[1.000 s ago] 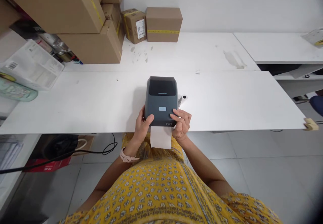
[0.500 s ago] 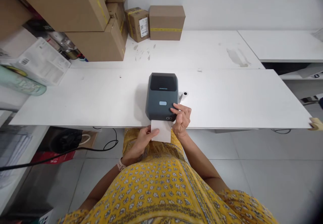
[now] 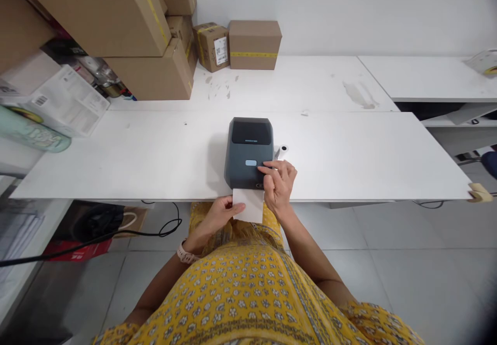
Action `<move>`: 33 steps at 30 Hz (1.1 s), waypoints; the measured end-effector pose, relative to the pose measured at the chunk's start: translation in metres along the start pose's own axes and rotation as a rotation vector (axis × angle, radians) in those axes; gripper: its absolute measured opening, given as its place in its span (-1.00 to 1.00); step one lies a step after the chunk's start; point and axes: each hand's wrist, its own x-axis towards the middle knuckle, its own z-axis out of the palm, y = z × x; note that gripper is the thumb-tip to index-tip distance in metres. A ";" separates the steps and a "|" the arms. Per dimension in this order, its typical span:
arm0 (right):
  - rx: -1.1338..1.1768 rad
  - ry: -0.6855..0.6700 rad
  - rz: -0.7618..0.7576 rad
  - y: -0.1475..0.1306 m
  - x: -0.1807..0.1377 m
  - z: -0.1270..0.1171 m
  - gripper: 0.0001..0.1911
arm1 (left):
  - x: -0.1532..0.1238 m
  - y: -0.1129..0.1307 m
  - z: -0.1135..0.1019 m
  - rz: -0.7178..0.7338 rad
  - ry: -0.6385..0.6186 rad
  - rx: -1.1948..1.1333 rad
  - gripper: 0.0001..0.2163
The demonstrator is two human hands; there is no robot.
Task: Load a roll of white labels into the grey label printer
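A dark blue-grey label printer (image 3: 240, 176) sits at the front edge of the white table, its light blue button facing up. White label paper (image 3: 250, 211) hangs out of its front, over the table edge. My left hand (image 3: 220, 215) pinches the paper's left side, thumb on top and the other fingers underneath. At the printer's front right corner is my right hand (image 3: 280, 185), with its fingers apart and bent. Its fingertips rest on the printer's top, just right of the button, and nothing is held in it. Behind that hand stands a small white paper roll (image 3: 283, 151).
Cardboard boxes (image 3: 254, 42) stand along the wall and are stacked high at the back left (image 3: 155, 75). A white carton (image 3: 72, 101) and a mint-green bottle (image 3: 37, 130) occupy the left end. A black cable (image 3: 116, 231) runs below the table.
My right fingertips have shifted slightly inward on the printer's top, closer to the button. The left hand keeps its pinch on the paper. The head view has tilted up a little.
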 end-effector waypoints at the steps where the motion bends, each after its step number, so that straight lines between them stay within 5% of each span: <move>1: -0.056 -0.052 -0.024 -0.003 0.005 -0.002 -0.64 | -0.001 0.003 -0.005 0.035 -0.001 0.041 -0.65; 9: -0.229 -0.325 -0.150 -0.017 0.034 -0.004 -0.76 | -0.001 0.029 -0.030 0.406 0.541 0.221 -0.73; 14: -0.200 -0.356 -0.124 -0.014 0.033 -0.003 -0.79 | 0.012 0.038 -0.016 0.508 0.492 0.245 -0.58; 20: -0.098 -0.301 0.084 0.001 -0.008 -0.013 -0.60 | 0.015 0.028 0.000 0.414 0.347 0.129 -0.41; 26: 0.064 -0.224 0.245 0.000 -0.035 -0.011 -0.45 | 0.018 0.016 0.006 0.508 0.402 0.212 -0.43; 33: 0.140 -0.203 0.204 -0.007 -0.016 -0.016 -0.41 | 0.023 0.027 0.003 0.606 0.432 0.236 -0.46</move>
